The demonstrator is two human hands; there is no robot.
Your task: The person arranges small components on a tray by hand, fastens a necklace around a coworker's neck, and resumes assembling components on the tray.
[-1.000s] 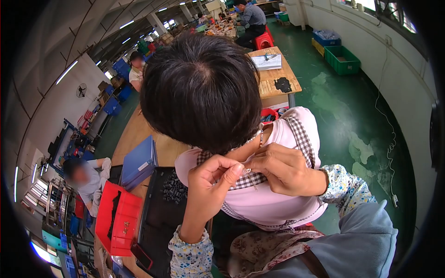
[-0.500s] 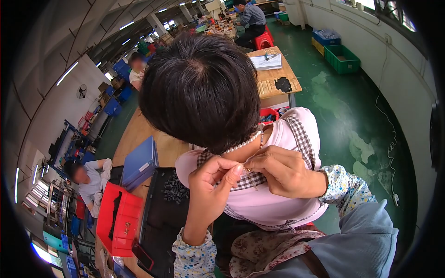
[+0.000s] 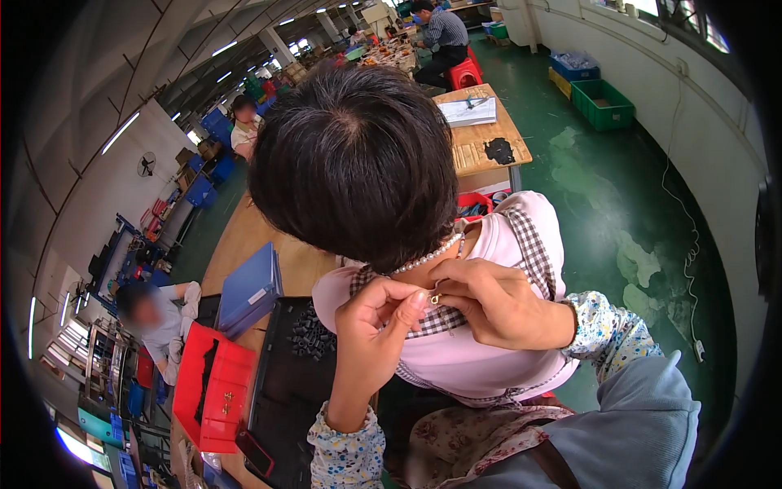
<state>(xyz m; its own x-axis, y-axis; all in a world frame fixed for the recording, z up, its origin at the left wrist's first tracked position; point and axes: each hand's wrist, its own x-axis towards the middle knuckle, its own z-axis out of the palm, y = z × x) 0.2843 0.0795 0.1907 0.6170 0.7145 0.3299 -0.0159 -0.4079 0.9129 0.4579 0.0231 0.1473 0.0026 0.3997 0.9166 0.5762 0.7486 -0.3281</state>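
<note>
A seated person in a pink top with checked straps [image 3: 533,244] has their back to me, dark-haired head bent forward. A pearl necklace [image 3: 425,257] lies round the back of their neck. Just below it, my left hand [image 3: 371,326] pinches one side of a small gold clasp [image 3: 436,300] between thumb and forefinger. From the right, my right hand [image 3: 509,306] closes its fingers on the other side of the clasp. The fingertips of both hands almost touch. How the clasp parts join is too small to tell.
Left on the wooden table [image 3: 236,244] are a blue binder [image 3: 248,293], a red box [image 3: 216,391], a black tray [image 3: 285,407] with small black parts, and a phone [image 3: 254,453]. Another table [image 3: 497,122] stands ahead. Co-workers sit at the left and far back.
The gold clasp shows more clearly between my fingertips. My right hand's fingers have shifted slightly, and the pearls, hidden at first, came into view.
</note>
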